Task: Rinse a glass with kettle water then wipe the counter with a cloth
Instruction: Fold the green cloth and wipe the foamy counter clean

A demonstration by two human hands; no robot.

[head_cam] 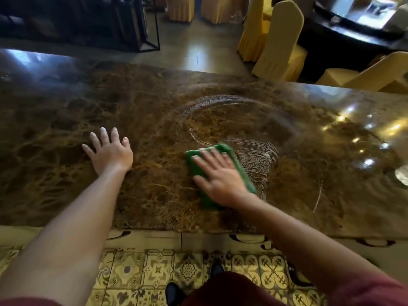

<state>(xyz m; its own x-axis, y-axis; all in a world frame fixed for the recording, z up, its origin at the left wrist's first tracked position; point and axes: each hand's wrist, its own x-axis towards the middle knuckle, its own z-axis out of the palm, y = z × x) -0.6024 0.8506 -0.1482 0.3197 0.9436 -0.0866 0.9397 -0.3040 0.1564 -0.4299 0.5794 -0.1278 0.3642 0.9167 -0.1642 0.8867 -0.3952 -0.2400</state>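
Right hand (218,177): fingers spread, pressed flat on green cloth (242,171), largely covered.
Left hand (110,151): fingers splayed on counter (66,120).

A brown marble counter (66,120) with pale veins and a glossy top. On it lies a green cloth (199,166), with the right hand (220,180) pressed flat on top. The left hand (110,151) rests flat on the bare stone, fingers spread. Curved wet streaks (256,160) lie just beside the cloth
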